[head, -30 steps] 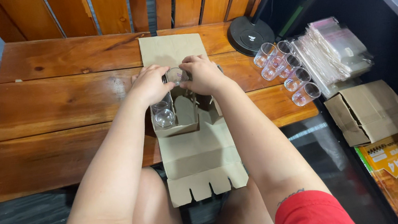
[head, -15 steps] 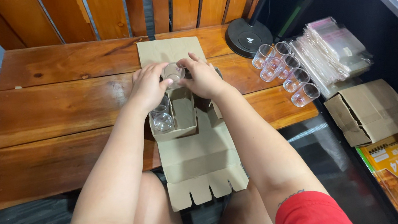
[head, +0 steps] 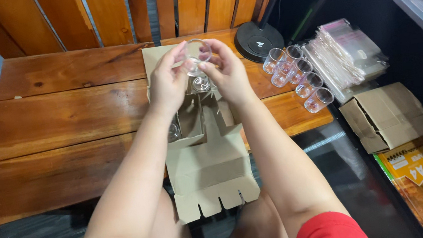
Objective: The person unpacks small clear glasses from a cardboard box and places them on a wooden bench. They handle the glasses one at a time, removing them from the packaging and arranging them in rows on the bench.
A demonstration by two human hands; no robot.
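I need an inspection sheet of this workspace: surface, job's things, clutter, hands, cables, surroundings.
Surface: brown wooden slat table, worn planks.
Job's things: small clear plastic cup held up over an open brown cardboard box; another clear cup stands beneath.
Clutter: row of clear cups lying at the right edge; clear plastic bags; round black stand base.
Hands: left hand and right hand both grip the raised cup.
Cables: nothing seen.
Surroundings: wooden slat backrest; folded cardboard box and orange paper pack on the floor.
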